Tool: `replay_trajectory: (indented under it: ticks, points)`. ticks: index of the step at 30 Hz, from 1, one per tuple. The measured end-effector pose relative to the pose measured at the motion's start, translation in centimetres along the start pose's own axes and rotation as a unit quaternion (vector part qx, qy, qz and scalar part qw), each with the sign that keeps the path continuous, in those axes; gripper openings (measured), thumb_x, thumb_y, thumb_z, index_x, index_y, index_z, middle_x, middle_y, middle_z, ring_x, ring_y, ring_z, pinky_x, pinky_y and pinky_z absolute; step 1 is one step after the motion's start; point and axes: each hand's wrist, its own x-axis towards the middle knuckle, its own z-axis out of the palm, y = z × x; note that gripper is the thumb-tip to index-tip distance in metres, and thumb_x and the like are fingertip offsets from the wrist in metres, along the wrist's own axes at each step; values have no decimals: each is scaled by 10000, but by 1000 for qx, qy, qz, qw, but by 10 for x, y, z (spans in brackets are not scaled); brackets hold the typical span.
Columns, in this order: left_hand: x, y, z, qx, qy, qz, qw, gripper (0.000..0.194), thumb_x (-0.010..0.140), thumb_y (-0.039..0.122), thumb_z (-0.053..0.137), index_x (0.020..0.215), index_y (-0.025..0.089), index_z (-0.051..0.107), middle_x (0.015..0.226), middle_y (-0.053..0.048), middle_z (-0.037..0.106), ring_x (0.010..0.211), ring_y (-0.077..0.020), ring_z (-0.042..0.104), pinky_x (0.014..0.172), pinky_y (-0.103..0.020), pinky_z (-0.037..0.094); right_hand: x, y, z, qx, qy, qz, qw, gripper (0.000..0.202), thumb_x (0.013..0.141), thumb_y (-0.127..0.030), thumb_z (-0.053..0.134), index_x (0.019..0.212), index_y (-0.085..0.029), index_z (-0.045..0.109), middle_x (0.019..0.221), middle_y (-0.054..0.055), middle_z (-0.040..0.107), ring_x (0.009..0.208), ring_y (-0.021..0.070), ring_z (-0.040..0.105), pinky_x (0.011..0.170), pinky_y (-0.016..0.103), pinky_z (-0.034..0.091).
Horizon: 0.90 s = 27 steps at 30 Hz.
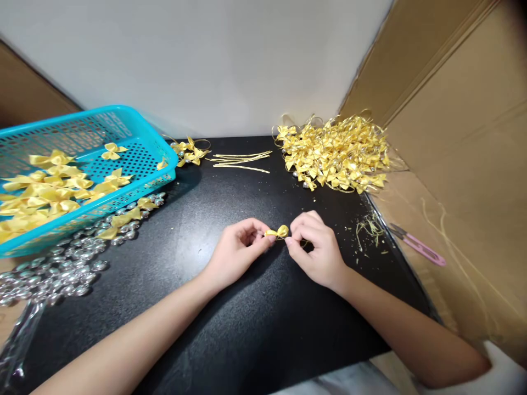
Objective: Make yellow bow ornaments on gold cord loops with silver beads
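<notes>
Over the middle of the black tabletop [197, 307], my left hand [242, 244] pinches one side of a small yellow ribbon bow [281, 231] between thumb and finger. Close on the bow's other side is my right hand [315, 247], closed with thumb and fingertips together. A thin gold cord runs from the bow to those fingertips, and a bit of it shows below them. Whether the right fingers also touch the ribbon is hard to make out. Farther back lie several straight pieces of gold cord [242, 160].
A turquoise basket [142, 129] of yellow bows stands at left, with silver bells [61, 269] spilled along its near side. Back right is a heap of corded bows [333, 153]; a smaller cluster [190, 151] sits by the basket. Pink-handled snips [422, 248] and cord scraps [370, 227] lie right.
</notes>
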Motion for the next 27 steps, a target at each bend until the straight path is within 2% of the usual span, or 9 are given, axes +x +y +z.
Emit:
replay_trajectory:
  ticks: [2, 6, 13, 27]
  points:
    - [-1, 0, 0, 8, 4, -7, 1000, 211, 766, 366, 705, 786, 163, 650, 702, -15, 659, 628, -134, 571, 597, -254, 439, -1, 0, 2, 17, 22, 22, 999, 276, 803, -141, 578, 558, -205, 467, 790, 39, 574, 794, 185, 547, 731, 348, 473]
    - [-2, 2, 1, 21, 5, -16, 1000, 212, 754, 375, 704, 773, 166, 673, 698, -22, 672, 620, -144, 569, 583, -262, 428, -4, -1, 6, 105, 10, 77, 991, 262, 834, -158, 574, 584, -202, 508, 1005, 73, 650, 938, 203, 623, 837, 377, 510]
    - [-2, 4, 3, 20, 8, -19, 1000, 209, 751, 374, 704, 752, 166, 687, 678, -23, 671, 612, -144, 567, 576, -261, 420, -5, -3, 6, 125, 17, 86, 988, 287, 843, -161, 573, 567, -206, 506, 832, 61, 694, 779, 178, 654, 711, 331, 522]
    - [-4, 2, 3, 21, 20, -9, 1000, 212, 760, 369, 707, 722, 165, 661, 650, -17, 664, 578, -133, 557, 539, -245, 413, -6, -5, 9, 115, 34, 79, 990, 275, 823, -115, 573, 569, -199, 510, 829, 64, 691, 772, 172, 658, 704, 319, 522]
